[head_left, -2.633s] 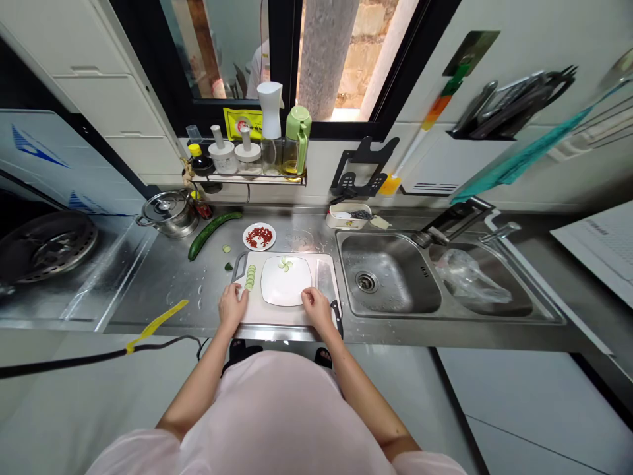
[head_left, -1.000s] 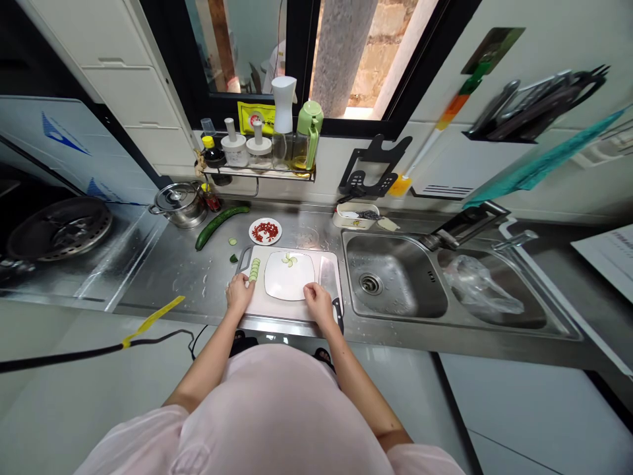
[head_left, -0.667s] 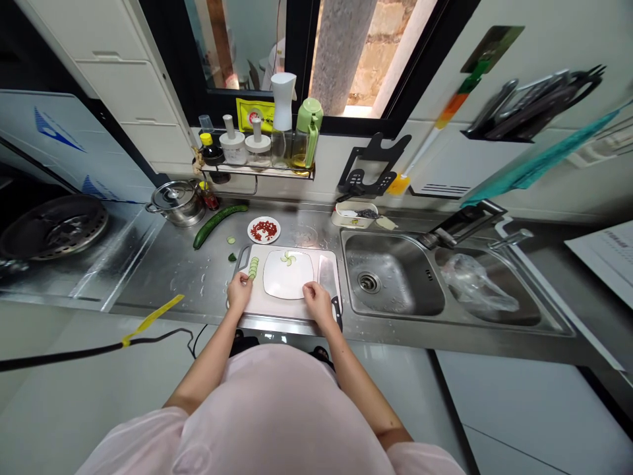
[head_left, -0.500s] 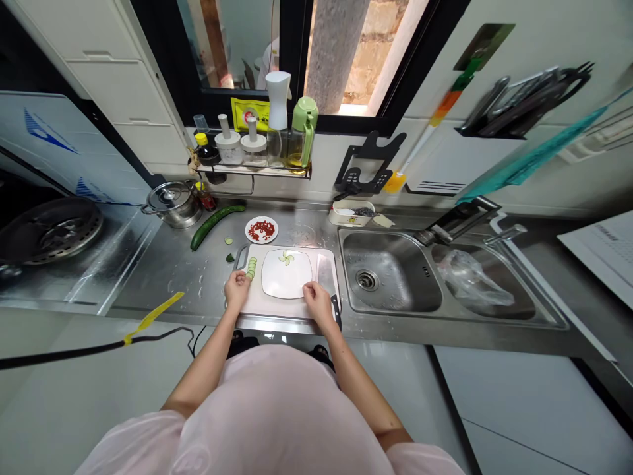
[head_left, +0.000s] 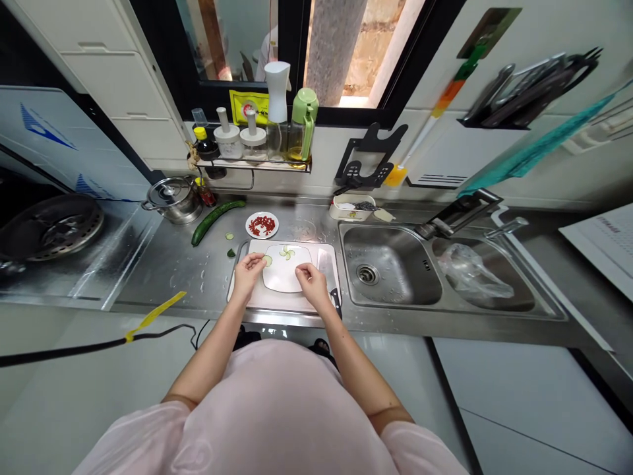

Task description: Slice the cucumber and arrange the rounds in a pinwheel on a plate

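Observation:
A thin cucumber slice (head_left: 268,260) is pinched in the fingertips of my left hand (head_left: 248,272), over the left rim of a white plate (head_left: 284,280). Near the plate's far edge, several cut cucumber pieces (head_left: 287,253) lie in a pinwheel. Above the right part of the plate, the fingertips of my right hand (head_left: 312,284) are drawn together; whether anything is between them is hidden. The plate rests on a pale cutting board (head_left: 326,264), with a black-handled knife (head_left: 335,302) at its right edge. My left hand covers the spot where more slices lay.
Behind the board sit a small dish of chopped red pieces (head_left: 262,225), a whole cucumber (head_left: 216,221) and a lidded pot (head_left: 173,200). A double sink (head_left: 395,264) is on the right, a wok (head_left: 49,227) far left. A seasoning rack (head_left: 252,163) hangs above.
My left hand has moved up and right from the row of slices, bringing one slice over the plate. My right hand has left the plate's right edge and moved slightly inward.

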Demonstrator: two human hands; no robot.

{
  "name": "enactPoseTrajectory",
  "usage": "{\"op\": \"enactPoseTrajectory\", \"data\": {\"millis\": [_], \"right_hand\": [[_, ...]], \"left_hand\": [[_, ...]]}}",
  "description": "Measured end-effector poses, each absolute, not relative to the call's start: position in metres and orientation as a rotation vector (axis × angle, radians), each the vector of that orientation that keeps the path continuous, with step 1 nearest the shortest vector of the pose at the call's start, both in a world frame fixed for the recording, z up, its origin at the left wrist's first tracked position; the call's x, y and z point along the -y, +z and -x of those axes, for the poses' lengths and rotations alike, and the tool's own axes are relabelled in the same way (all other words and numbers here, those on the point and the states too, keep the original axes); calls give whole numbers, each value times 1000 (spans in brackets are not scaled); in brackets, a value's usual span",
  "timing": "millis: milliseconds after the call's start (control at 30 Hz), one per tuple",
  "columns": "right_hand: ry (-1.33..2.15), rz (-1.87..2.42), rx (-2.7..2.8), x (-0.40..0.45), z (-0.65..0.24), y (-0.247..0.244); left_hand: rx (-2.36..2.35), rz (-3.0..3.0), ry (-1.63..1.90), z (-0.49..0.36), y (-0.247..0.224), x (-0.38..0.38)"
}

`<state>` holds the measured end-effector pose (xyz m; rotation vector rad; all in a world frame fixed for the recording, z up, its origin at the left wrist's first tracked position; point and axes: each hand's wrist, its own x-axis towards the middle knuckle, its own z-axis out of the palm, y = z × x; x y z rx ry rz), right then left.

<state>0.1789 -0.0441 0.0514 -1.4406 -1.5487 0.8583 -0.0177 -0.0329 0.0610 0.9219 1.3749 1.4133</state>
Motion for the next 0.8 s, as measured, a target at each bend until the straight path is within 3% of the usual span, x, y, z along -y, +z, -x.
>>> {"op": "enactPoseTrajectory", "data": {"millis": [400, 800], "right_hand": [[928, 1148, 1642, 31, -155, 99], [991, 1160, 1620, 24, -157, 94]], "left_hand": [[-1180, -1018, 1356, 3, 94, 46], [-1204, -1077, 1311, -6, 91, 43]]}}
